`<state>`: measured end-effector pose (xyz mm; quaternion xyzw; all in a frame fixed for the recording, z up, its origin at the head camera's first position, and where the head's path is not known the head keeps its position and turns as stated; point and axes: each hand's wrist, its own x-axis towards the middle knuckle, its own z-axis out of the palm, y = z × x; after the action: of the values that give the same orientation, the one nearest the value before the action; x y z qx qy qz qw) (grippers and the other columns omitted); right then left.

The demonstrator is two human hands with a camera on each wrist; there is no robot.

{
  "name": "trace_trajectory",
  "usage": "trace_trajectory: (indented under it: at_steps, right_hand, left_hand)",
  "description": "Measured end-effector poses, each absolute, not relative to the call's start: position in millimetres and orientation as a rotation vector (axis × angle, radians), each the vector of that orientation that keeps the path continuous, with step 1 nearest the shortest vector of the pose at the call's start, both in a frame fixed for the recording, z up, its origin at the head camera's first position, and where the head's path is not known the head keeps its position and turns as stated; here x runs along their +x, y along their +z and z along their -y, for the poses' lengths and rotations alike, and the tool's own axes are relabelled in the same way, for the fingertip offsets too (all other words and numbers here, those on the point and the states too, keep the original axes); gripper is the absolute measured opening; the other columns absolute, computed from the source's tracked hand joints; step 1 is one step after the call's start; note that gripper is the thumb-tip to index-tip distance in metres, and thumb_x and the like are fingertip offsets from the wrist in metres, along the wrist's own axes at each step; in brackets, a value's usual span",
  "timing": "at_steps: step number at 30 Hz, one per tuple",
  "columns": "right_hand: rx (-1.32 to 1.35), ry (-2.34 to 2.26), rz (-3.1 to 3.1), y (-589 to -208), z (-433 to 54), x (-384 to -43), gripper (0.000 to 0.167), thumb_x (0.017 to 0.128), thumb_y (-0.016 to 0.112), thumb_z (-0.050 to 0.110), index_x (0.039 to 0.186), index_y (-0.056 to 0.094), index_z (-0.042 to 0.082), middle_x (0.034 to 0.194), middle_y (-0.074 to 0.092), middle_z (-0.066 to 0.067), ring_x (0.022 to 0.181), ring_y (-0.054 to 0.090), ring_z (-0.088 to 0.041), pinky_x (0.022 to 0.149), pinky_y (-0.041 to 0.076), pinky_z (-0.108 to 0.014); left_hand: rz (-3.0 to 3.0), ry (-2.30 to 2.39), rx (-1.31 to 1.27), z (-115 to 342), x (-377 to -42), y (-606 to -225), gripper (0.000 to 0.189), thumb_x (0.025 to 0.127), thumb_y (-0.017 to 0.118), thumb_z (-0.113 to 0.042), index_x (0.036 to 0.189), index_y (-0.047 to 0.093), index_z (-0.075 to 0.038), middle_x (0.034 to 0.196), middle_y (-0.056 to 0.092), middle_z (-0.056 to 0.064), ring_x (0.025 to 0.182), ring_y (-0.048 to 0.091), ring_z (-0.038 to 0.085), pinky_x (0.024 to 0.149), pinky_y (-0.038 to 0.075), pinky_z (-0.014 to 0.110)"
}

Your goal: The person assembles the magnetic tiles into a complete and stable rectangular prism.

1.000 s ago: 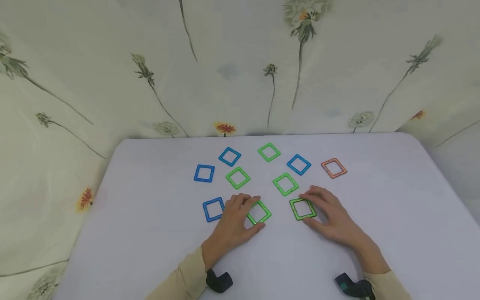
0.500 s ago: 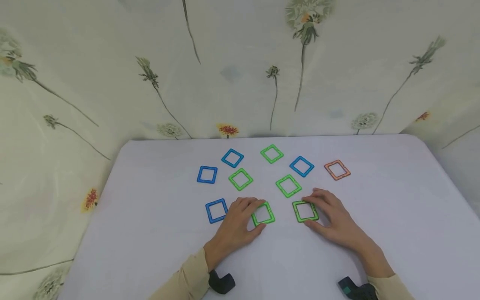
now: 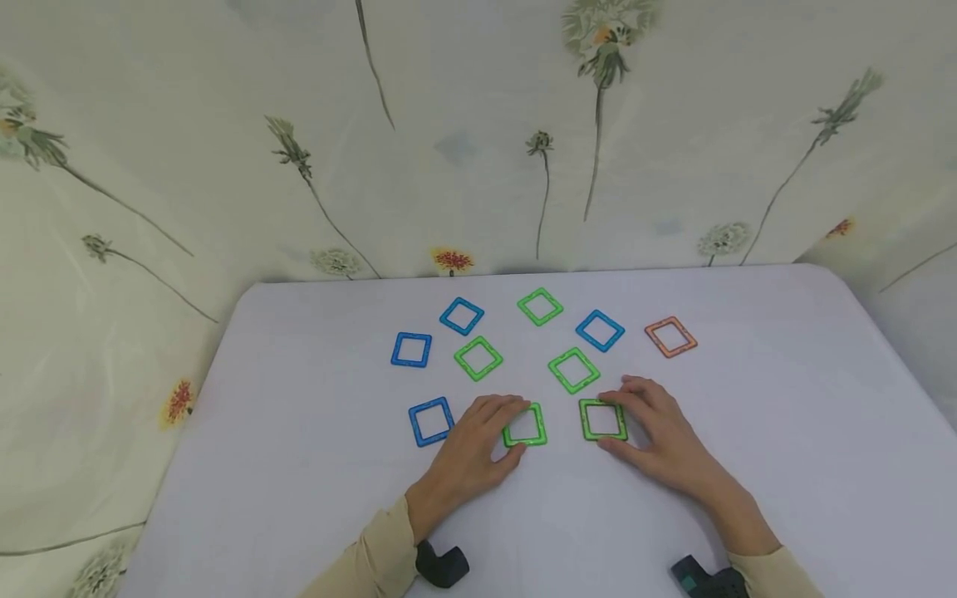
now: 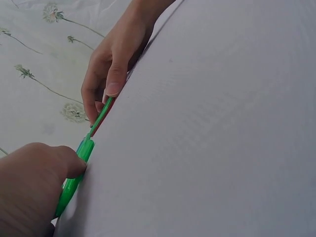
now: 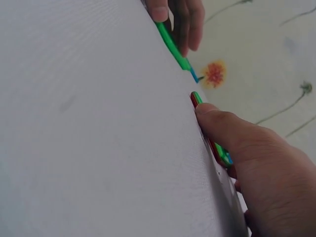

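My left hand (image 3: 474, 440) holds a green square magnetic tile (image 3: 542, 423) flat by its near and far edges, thumb at the front. Opposite it, my right hand (image 3: 661, 428) grips another green square magnetic tile (image 3: 583, 420) between thumb and fingers. A red layer (image 5: 216, 152) shows beneath this second tile in the right wrist view. Both tiles lie low over the white table with a short gap between them, their facing sides nearly parallel. A blue square tile (image 3: 415, 428) sits just left of my left hand, which covers its right corner in the head view.
Behind the hands lie several loose square tiles: green ones (image 3: 574, 388) (image 3: 478, 377), blue ones (image 3: 411, 363) (image 3: 601, 346) and an orange one (image 3: 671, 355). The white table (image 3: 299, 465) ends at a flowered backdrop (image 3: 478, 191). Black wrist devices (image 3: 443, 566) sit near both sleeves.
The left green tile has turned from a slanted position to nearly square-on. The right tile has also turned slightly, so its left side faces the other one. Both hands keep their grip.
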<state>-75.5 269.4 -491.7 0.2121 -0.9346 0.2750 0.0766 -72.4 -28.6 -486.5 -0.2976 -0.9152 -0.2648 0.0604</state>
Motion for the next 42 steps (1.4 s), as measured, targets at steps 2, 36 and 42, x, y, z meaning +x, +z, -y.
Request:
trace_trajectory:
  at_steps: [2, 36, 42]
  right_hand:
    - [0.631, 0.819, 2.796, -492.4, -267.9, -75.6, 0.060, 0.070, 0.082, 0.035, 0.124, 0.058, 0.023, 0.129, 0.046, -0.007, 0.130, 0.036, -0.027, 0.103, 0.026, -0.042]
    - [0.795, 0.800, 2.703, -495.2, -240.3, -74.8, 0.059, 0.073, 0.079, 0.038, 0.125, 0.058, 0.017, 0.130, 0.049, -0.003, 0.122, 0.040, -0.019, 0.104, 0.025, -0.039]
    - [0.783, 0.811, 2.709, -493.7, -235.8, -74.6, 0.059, 0.074, 0.078, 0.039, 0.125, 0.058, 0.017, 0.130, 0.049, -0.002, 0.122, 0.040, -0.017, 0.104, 0.024, -0.039]
  left_hand:
    - [2.767, -0.801, -0.899, 28.5, -72.5, -486.3, 0.056, 0.086, 0.067, -0.029, 0.137, 0.046, -0.021, 0.137, 0.051, -0.005, 0.128, 0.044, 0.012, 0.106, 0.039, 0.028]
    - [2.741, -0.756, -0.967, 26.6, -75.8, -489.1, 0.047, 0.088, 0.065, -0.031, 0.132, 0.051, -0.025, 0.137, 0.049, -0.005, 0.128, 0.041, 0.012, 0.107, 0.037, 0.030]
    - [2.741, -0.749, -0.968, 26.8, -75.3, -489.2, 0.045, 0.088, 0.065, -0.031, 0.130, 0.052, -0.025, 0.137, 0.049, -0.005, 0.128, 0.040, 0.012, 0.107, 0.037, 0.029]
